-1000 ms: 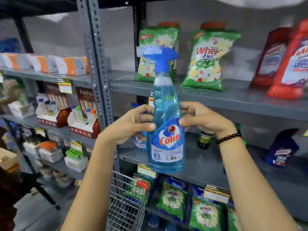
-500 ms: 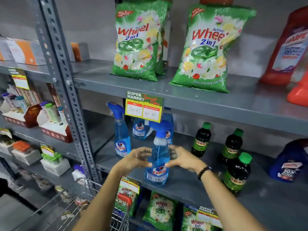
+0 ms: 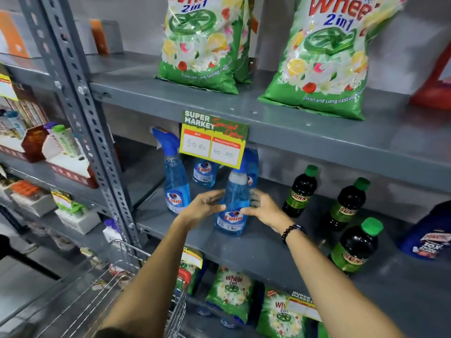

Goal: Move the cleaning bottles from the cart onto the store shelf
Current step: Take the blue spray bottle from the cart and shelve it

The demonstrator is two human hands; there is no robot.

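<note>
Both hands are on the blue Colin spray bottle (image 3: 231, 211) — left hand (image 3: 203, 208) and right hand (image 3: 262, 209) grasping its sides, fingers wrapped round the middle. Bottle stands upright on the grey shelf (image 3: 268, 254); another Colin bottle (image 3: 176, 191) sits just past the left fingertips.

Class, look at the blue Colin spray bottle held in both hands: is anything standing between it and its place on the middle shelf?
Nothing visible. The spray bottle stands upright with its base already on the middle shelf, left hand and right hand at its sides. The other Colin bottles stand behind and to its left, the green-capped bottles to its right.
</note>
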